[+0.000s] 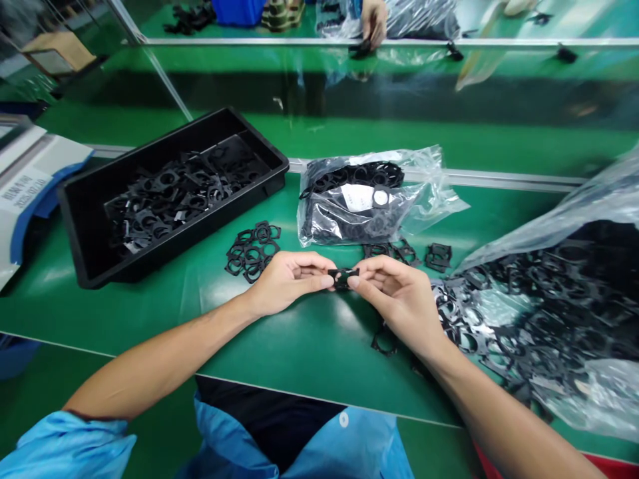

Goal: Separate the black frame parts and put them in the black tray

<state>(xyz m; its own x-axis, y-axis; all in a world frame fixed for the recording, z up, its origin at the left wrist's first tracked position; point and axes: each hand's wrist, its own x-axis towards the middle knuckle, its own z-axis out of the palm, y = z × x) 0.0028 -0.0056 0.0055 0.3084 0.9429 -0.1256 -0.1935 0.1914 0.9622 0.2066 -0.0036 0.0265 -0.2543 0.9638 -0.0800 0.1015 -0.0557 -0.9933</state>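
Note:
My left hand [287,279] and my right hand [399,296] meet over the green table [309,346], both pinching one small black plastic ring part [343,277] between thumb and fingers. A small pile of the same black parts [252,251] lies just beyond my left hand. More loose parts [462,319] spread under and to the right of my right hand, spilling from a large clear bag [574,299].
A black tray [90,219] with several black parts stands at the left. A sealed clear bag of parts [364,196] lies behind my hands. A green conveyor runs beyond a metal rail [499,178]. Another person's hand [374,23] works at the far side.

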